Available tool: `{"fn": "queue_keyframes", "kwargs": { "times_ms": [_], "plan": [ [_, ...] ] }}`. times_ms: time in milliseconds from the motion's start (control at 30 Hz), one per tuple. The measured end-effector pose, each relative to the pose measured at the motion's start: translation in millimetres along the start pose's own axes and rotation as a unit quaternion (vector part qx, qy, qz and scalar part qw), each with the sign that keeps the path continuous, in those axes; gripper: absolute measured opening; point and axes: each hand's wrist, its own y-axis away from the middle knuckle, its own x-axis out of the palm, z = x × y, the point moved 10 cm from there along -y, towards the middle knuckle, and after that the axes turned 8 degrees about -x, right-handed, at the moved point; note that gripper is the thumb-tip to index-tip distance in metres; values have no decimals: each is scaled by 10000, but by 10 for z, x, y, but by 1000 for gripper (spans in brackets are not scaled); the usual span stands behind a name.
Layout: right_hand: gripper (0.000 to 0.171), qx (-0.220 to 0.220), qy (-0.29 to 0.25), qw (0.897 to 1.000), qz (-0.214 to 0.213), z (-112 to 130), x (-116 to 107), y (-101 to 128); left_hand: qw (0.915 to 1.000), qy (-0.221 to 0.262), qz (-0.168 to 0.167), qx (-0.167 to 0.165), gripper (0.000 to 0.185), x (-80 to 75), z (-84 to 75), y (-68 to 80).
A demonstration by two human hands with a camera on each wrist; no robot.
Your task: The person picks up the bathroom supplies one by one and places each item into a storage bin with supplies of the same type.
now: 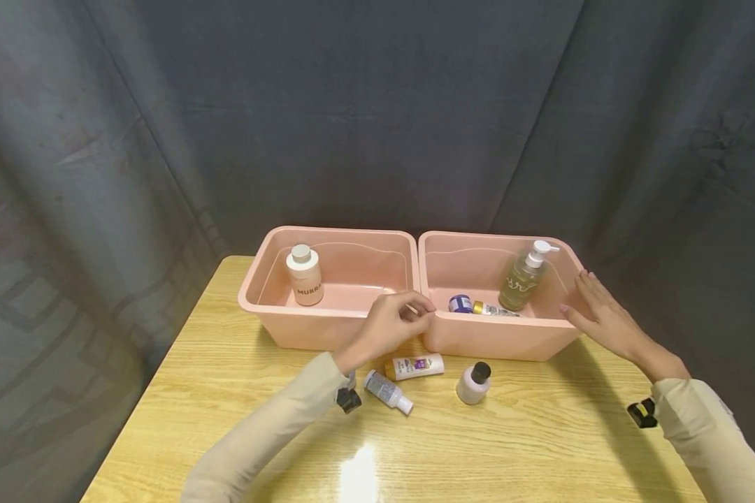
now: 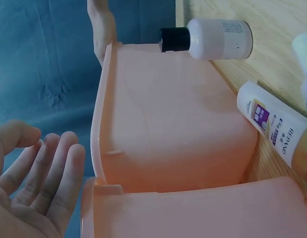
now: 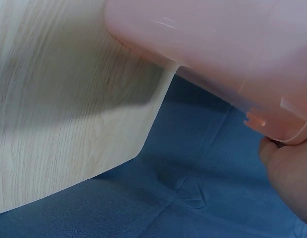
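Observation:
My left hand (image 1: pixel 393 323) hovers at the front where the two pink bins meet, its fingers loosely bent with nothing in them. Its fingertips overlap the near rim of the right pink bin (image 1: pixel 497 342) in the head view. At that bin's right end, my right hand (image 1: pixel 613 323) rests against the rim, fingers fairly straight and thumb near the front corner. Inside the right bin are a green pump bottle (image 1: pixel 521 283), a small blue jar (image 1: pixel 461 304) and a gold-capped tube (image 1: pixel 495 309). The left pink bin (image 1: pixel 327 335) holds a white-capped bottle (image 1: pixel 306 279).
In front of the bins lie a gold-capped white tube (image 1: pixel 418 367) and a grey-labelled bottle (image 1: pixel 386 391). A pale bottle with a black cap (image 1: pixel 474 384) stands to their right. The wooden table (image 1: pixel 277 447) has a dark curtain (image 1: pixel 352 126) behind it.

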Motion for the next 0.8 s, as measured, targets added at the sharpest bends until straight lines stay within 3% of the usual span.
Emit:
{"fn": "queue_keyframes", "kwargs": {
  "times_ms": [500, 800],
  "plan": [
    [81, -122, -139, 9998, -49, -16, -5, -2, 9978, -106, 611, 234, 14, 208, 22, 178],
    [84, -132, -208, 9997, -19, -12, -1, 0, 9958, -552, 661, 324, 13, 330, 118, 217]
  ]
}}
